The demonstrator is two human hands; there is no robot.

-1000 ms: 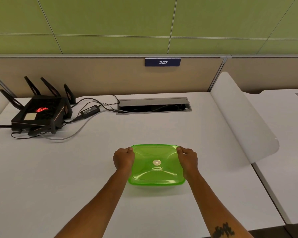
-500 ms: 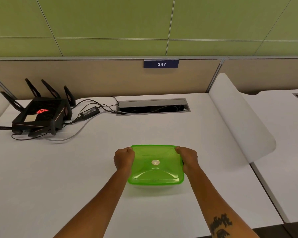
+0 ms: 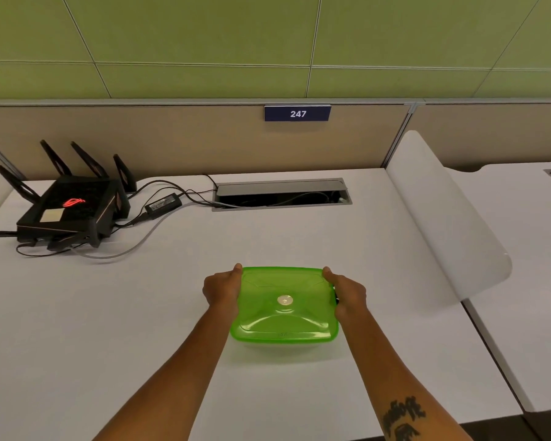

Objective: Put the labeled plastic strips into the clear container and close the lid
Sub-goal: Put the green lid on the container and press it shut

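A clear container with a translucent green lid rests on the white desk in front of me. The lid lies flat over it, with a small round disc at its middle. My left hand grips the container's left edge, thumb on the lid's far left corner. My right hand grips the right edge the same way. The lid hides whatever is inside, and no plastic strips show anywhere.
A black router with upright antennas, a power adapter and loose cables sit at the back left. A cable hatch is open at the back centre. A white curved divider stands to the right, with another desk beyond.
Both hands have stayed on the container's sides, with the thumbs stretched further onto the lid's far corners. The view has shifted slightly; the container has not moved on the desk.
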